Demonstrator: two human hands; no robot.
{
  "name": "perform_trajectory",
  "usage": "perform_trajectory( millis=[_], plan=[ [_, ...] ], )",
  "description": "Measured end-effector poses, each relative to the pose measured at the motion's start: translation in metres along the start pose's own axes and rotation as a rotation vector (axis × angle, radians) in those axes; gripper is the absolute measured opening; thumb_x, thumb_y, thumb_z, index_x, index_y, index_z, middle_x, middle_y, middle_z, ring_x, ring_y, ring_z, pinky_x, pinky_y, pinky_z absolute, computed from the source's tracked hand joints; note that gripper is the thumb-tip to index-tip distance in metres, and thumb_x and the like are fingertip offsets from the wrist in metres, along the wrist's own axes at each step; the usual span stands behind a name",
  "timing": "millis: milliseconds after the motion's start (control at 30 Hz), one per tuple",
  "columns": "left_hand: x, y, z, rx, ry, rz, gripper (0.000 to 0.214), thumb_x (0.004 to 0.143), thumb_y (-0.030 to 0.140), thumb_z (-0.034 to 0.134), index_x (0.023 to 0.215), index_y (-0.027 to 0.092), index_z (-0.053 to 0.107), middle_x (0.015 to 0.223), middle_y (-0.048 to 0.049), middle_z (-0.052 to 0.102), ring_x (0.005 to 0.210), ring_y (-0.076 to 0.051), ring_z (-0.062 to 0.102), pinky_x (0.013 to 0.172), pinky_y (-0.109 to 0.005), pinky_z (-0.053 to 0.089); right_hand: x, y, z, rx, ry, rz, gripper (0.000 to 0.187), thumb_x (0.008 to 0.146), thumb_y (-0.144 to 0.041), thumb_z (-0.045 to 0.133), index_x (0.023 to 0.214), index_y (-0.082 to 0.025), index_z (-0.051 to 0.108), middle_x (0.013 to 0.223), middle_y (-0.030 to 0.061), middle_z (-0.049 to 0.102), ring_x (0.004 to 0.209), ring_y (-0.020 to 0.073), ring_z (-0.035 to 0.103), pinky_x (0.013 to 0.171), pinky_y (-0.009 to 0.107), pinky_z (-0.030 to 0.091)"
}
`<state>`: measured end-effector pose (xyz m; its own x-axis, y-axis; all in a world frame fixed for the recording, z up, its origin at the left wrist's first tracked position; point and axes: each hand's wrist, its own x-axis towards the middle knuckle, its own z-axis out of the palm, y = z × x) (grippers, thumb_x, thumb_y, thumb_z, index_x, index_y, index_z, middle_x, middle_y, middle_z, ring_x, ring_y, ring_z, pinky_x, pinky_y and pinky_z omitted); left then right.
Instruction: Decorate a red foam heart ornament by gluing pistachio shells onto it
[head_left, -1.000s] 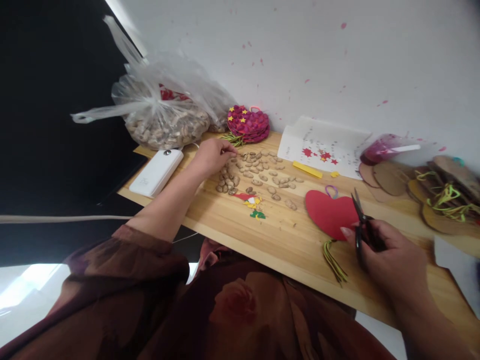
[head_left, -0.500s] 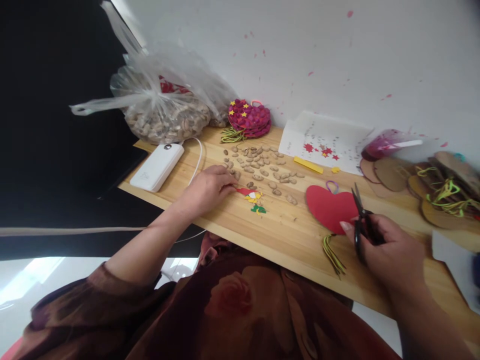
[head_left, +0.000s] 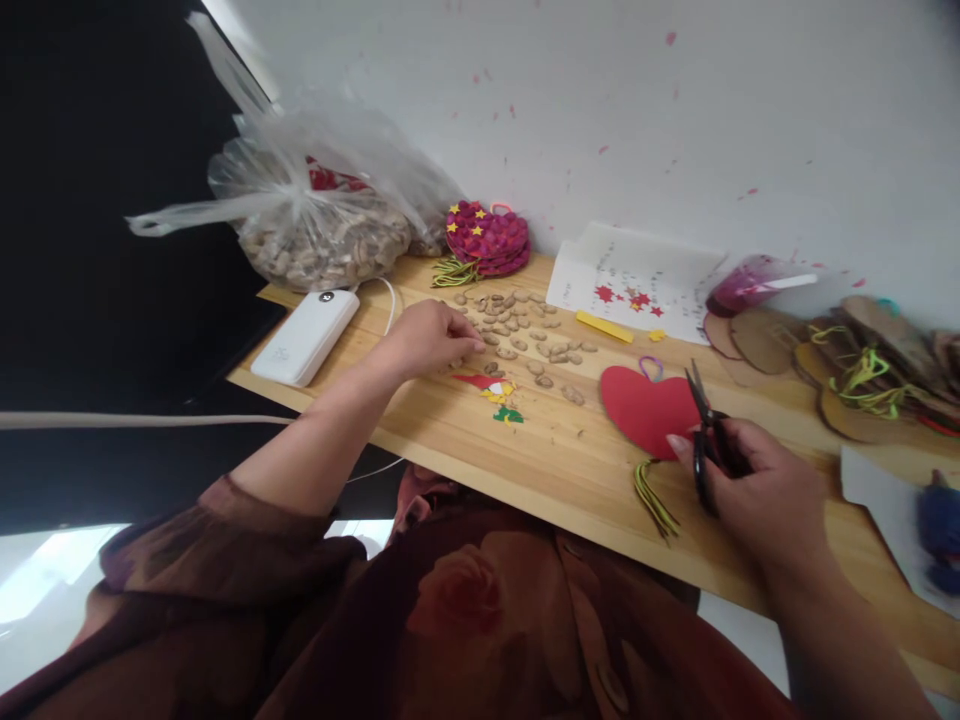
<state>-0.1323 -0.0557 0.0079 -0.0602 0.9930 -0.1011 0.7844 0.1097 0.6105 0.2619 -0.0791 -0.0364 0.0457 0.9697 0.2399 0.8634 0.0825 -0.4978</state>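
My left hand (head_left: 431, 338) rests on the wooden table (head_left: 570, 470) with its fingers curled over the near edge of a scatter of pistachio shells (head_left: 525, 335); whether it holds any is hidden. Small red, yellow and green foam cut-outs (head_left: 496, 392) lie just right of its fingertips. My right hand (head_left: 757, 490) grips small black scissors (head_left: 703, 440), blades pointing away, over the right edge of a red foam heart (head_left: 646, 410) with a purple loop and a yellow-green tassel (head_left: 656, 498).
A white power bank (head_left: 306, 335) with a cable and a plastic bag of shells (head_left: 322, 240) sit at the left. At the back lie a shell-covered magenta heart (head_left: 486, 238), a star sheet (head_left: 637, 285), a yellow strip (head_left: 604, 326) and cardboard hearts (head_left: 840, 365).
My left hand drew back from the far side of the shell pile to its near edge, beside the foam cut-outs. My right hand kept hold of the scissors, barely moving.
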Motion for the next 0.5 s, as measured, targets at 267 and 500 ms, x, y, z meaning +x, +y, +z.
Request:
perform_trajectory(
  millis=[267, 500],
  plan=[
    [0.021, -0.006, 0.004, 0.191, -0.022, -0.006, 0.023, 0.083, 0.041, 0.069, 0.084, 0.023, 0.083, 0.087, -0.0038, 0.081, 0.084, -0.023, 0.072, 0.076, -0.031, 0.05, -0.001, -0.003, -0.001, 0.022, -0.012, 0.0, 0.05, 0.068, -0.066, 0.07, 0.086, -0.02, 0.073, 0.07, 0.0057, 0.073, 0.061, 0.0199, 0.063, 0.059, 0.029, 0.048],
    [0.018, -0.009, -0.001, 0.087, 0.018, 0.001, 0.027, 0.085, 0.041, 0.065, 0.085, 0.018, 0.08, 0.076, -0.0025, 0.077, 0.07, -0.018, 0.065, 0.064, -0.027, 0.045, 0.0, -0.004, -0.001, 0.001, -0.019, -0.011, 0.049, 0.069, -0.064, 0.07, 0.087, -0.019, 0.074, 0.07, 0.0046, 0.072, 0.062, 0.0194, 0.063, 0.06, 0.028, 0.047]
  ],
)
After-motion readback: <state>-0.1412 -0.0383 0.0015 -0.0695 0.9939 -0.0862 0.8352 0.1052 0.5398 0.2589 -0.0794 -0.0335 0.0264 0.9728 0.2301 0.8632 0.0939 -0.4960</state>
